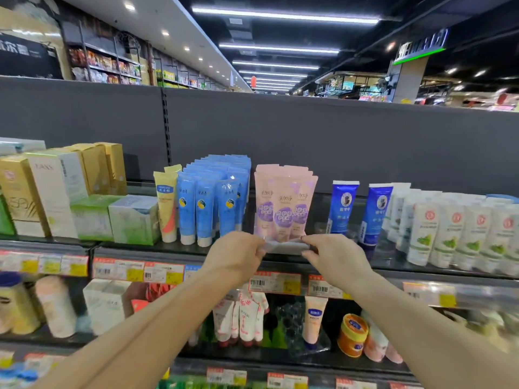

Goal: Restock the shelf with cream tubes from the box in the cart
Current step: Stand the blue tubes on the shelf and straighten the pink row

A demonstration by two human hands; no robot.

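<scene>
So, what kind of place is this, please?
Most likely a supermarket's skincare aisle: cream tubes stand in rows on a shelf, price labels line its edge, and more stocked shelving runs behind.

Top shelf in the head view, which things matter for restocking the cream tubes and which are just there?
In the job: pink tubes, left hand, right hand, both at the tubes' base.

Just there: blue tubes, gold boxes, white pouches, orange jar.

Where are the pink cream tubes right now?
Head view, centre: the pink tubes stand on the top shelf, between blue tubes and dark-blue tubes.
</scene>
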